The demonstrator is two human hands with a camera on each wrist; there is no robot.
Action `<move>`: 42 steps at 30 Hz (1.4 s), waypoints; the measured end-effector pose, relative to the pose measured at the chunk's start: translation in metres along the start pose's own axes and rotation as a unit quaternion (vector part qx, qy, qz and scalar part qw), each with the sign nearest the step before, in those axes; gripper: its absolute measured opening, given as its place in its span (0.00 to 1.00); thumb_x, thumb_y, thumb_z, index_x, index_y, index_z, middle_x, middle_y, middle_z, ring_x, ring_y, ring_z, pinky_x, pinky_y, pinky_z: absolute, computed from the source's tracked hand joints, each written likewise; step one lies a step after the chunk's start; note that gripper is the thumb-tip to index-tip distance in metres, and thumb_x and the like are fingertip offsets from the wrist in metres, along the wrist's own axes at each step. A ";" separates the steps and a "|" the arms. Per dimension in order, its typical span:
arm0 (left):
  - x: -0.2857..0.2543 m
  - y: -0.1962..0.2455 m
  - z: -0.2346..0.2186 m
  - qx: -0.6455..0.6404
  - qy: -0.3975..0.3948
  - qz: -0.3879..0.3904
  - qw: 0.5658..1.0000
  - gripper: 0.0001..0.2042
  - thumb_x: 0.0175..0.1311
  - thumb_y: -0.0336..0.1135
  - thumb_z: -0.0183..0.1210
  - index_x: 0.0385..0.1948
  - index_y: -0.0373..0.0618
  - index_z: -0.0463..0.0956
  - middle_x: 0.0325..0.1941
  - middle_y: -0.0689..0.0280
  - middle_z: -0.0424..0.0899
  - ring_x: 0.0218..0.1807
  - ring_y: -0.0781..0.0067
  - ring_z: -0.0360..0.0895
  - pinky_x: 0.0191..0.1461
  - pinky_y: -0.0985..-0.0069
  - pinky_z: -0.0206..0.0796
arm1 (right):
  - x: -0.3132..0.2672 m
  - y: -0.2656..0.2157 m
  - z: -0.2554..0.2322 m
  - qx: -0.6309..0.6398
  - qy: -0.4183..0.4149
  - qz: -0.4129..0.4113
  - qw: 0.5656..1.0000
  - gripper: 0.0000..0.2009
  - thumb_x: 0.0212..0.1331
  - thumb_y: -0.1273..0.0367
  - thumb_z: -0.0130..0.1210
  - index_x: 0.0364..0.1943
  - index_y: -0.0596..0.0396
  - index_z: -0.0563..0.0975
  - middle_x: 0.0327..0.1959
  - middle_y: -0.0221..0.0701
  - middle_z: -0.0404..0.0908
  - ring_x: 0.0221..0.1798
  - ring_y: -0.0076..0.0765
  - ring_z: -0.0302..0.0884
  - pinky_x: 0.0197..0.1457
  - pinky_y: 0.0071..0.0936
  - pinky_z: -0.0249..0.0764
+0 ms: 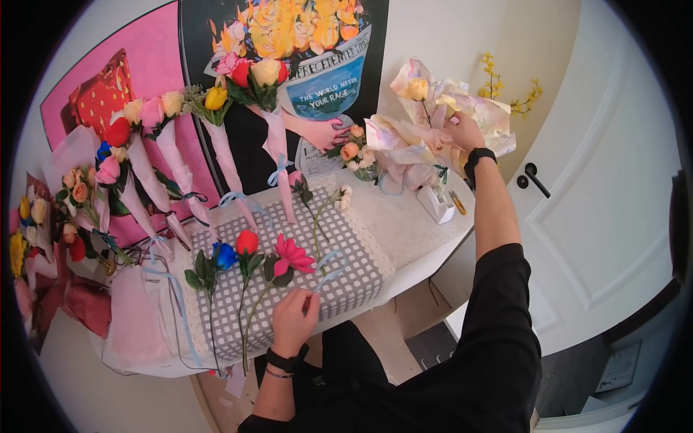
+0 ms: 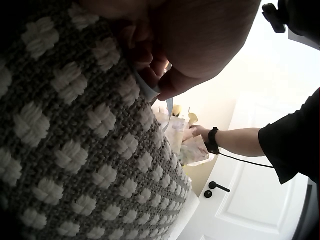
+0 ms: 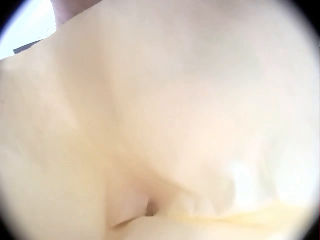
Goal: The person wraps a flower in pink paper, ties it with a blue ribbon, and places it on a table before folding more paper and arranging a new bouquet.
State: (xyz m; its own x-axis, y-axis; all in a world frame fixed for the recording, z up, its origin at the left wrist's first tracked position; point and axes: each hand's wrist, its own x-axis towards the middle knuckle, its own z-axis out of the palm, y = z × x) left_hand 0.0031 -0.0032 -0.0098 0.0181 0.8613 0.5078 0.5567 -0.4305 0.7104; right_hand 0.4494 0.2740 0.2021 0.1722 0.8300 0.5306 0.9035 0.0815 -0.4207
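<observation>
Near the table's front edge, my left hand [image 1: 294, 317] pinches a light blue ribbon [image 1: 330, 268] between thumb and finger. The left wrist view shows the ribbon [image 2: 169, 107] looping out from the fingertips, close over the checked cloth [image 2: 100, 120]. My right hand [image 1: 464, 132] reaches among pale, patterned wrapping paper [image 1: 491, 119] at the back right, beside a peach rose [image 1: 417, 89]. Paper [image 3: 150, 100] fills most of the right wrist view; I cannot tell whether the fingers grip it. A pink flower [image 1: 292, 254], red rose [image 1: 247, 242] and blue rose [image 1: 224, 255] lie left of the ribbon.
Several paper-wrapped flowers lean along the wall at left, including a cone with a yellow tulip [image 1: 215, 99]. A white tape dispenser [image 1: 436, 205] and yellow-handled cutter [image 1: 458, 203] lie at the right end. A small glass vase [image 1: 367, 172] stands behind. The door [image 1: 577, 216] is at right.
</observation>
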 end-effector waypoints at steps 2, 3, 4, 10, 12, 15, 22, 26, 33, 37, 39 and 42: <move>0.000 0.000 0.000 0.001 0.000 0.004 1.000 0.06 0.61 0.29 0.63 0.27 0.40 0.76 0.21 0.62 0.75 0.22 0.64 0.74 0.26 0.69 0.64 | 0.005 0.005 0.004 -0.009 -0.012 0.000 1.000 0.17 0.58 0.61 0.55 0.47 0.55 0.81 0.44 0.48 0.84 0.49 0.56 0.81 0.54 0.42 0.75; 0.000 0.002 -0.001 0.005 -0.003 0.000 1.000 0.06 0.61 0.29 0.63 0.27 0.40 0.76 0.22 0.62 0.75 0.22 0.63 0.74 0.26 0.69 0.64 | 0.006 0.007 0.009 -0.021 -0.019 -0.007 1.000 0.18 0.58 0.60 0.56 0.47 0.57 0.81 0.44 0.47 0.85 0.49 0.53 0.82 0.54 0.40 0.75; 0.000 0.003 -0.001 0.008 -0.006 -0.003 1.000 0.06 0.61 0.29 0.63 0.27 0.40 0.76 0.22 0.62 0.75 0.22 0.63 0.74 0.26 0.69 0.64 | 0.006 0.007 0.011 -0.033 -0.026 -0.015 0.999 0.19 0.58 0.59 0.57 0.48 0.59 0.81 0.44 0.46 0.85 0.49 0.51 0.83 0.54 0.38 0.76; 0.001 0.002 -0.001 0.005 -0.007 0.001 1.000 0.05 0.61 0.29 0.63 0.27 0.41 0.77 0.22 0.62 0.76 0.22 0.63 0.75 0.26 0.69 0.65 | 0.012 0.006 0.009 -0.069 -0.056 -0.003 0.996 0.17 0.55 0.62 0.58 0.45 0.55 0.84 0.44 0.45 0.86 0.47 0.50 0.84 0.53 0.38 0.76; 0.000 0.001 -0.001 0.004 -0.006 0.002 1.000 0.05 0.61 0.29 0.63 0.27 0.41 0.77 0.22 0.62 0.76 0.22 0.63 0.75 0.26 0.68 0.65 | 0.009 0.001 0.006 -0.062 -0.060 0.010 0.996 0.16 0.54 0.62 0.57 0.44 0.54 0.84 0.44 0.45 0.86 0.48 0.49 0.84 0.54 0.37 0.76; 0.001 0.001 -0.001 0.003 -0.008 -0.003 1.000 0.05 0.61 0.30 0.63 0.27 0.41 0.77 0.22 0.62 0.76 0.22 0.62 0.75 0.26 0.68 0.65 | 0.013 0.001 0.005 -0.074 -0.055 0.017 0.996 0.14 0.54 0.64 0.57 0.42 0.52 0.85 0.42 0.44 0.86 0.47 0.49 0.84 0.54 0.37 0.77; 0.000 -0.002 0.000 0.002 -0.010 -0.005 1.000 0.06 0.61 0.30 0.63 0.27 0.41 0.77 0.22 0.62 0.76 0.22 0.62 0.75 0.26 0.68 0.65 | 0.020 -0.017 -0.002 -0.152 -0.057 0.007 0.987 0.12 0.52 0.63 0.58 0.37 0.53 0.86 0.40 0.44 0.86 0.46 0.50 0.84 0.53 0.39 0.78; 0.000 -0.003 0.002 -0.003 0.010 0.013 1.000 0.07 0.61 0.30 0.63 0.26 0.41 0.76 0.20 0.63 0.74 0.20 0.67 0.72 0.24 0.71 0.61 | 0.021 -0.023 -0.004 -0.153 -0.077 -0.005 0.985 0.12 0.51 0.63 0.58 0.36 0.54 0.85 0.39 0.45 0.86 0.46 0.50 0.84 0.53 0.40 0.78; 0.000 -0.001 -0.001 0.001 -0.008 -0.002 1.000 0.06 0.61 0.30 0.63 0.27 0.41 0.77 0.23 0.62 0.77 0.23 0.63 0.76 0.27 0.69 0.66 | 0.005 -0.047 -0.019 -0.180 -0.105 -0.046 0.977 0.12 0.52 0.64 0.57 0.32 0.56 0.85 0.35 0.47 0.85 0.43 0.52 0.84 0.50 0.42 0.78; 0.001 0.001 -0.001 -0.001 0.000 0.007 1.000 0.06 0.61 0.30 0.63 0.27 0.42 0.77 0.23 0.62 0.77 0.23 0.62 0.76 0.28 0.68 0.67 | -0.029 -0.084 -0.023 -0.200 -0.100 -0.148 0.963 0.11 0.54 0.65 0.55 0.31 0.58 0.84 0.31 0.48 0.84 0.39 0.53 0.83 0.46 0.43 0.78; 0.002 -0.001 0.000 0.009 0.005 0.016 1.000 0.05 0.61 0.30 0.63 0.27 0.42 0.77 0.23 0.62 0.77 0.24 0.62 0.77 0.28 0.68 0.67 | -0.063 -0.125 -0.020 -0.135 -0.155 -0.189 0.960 0.11 0.55 0.65 0.55 0.32 0.57 0.84 0.31 0.47 0.84 0.38 0.53 0.83 0.45 0.42 0.78; -0.001 -0.005 0.000 0.022 -0.002 0.011 1.000 0.05 0.60 0.30 0.63 0.28 0.42 0.77 0.24 0.62 0.77 0.25 0.61 0.78 0.29 0.68 0.68 | -0.124 -0.173 0.011 -0.008 -0.270 -0.272 0.924 0.11 0.57 0.64 0.55 0.33 0.57 0.84 0.30 0.46 0.84 0.36 0.53 0.83 0.43 0.42 0.78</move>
State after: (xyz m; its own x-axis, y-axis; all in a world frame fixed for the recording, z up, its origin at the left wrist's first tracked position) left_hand 0.0001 -0.0013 -0.0139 0.0335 0.8524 0.5218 0.5929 -0.4373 0.6762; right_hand 0.2679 0.1635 0.2011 -0.5254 0.8232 0.2149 0.8051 0.5628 -0.1872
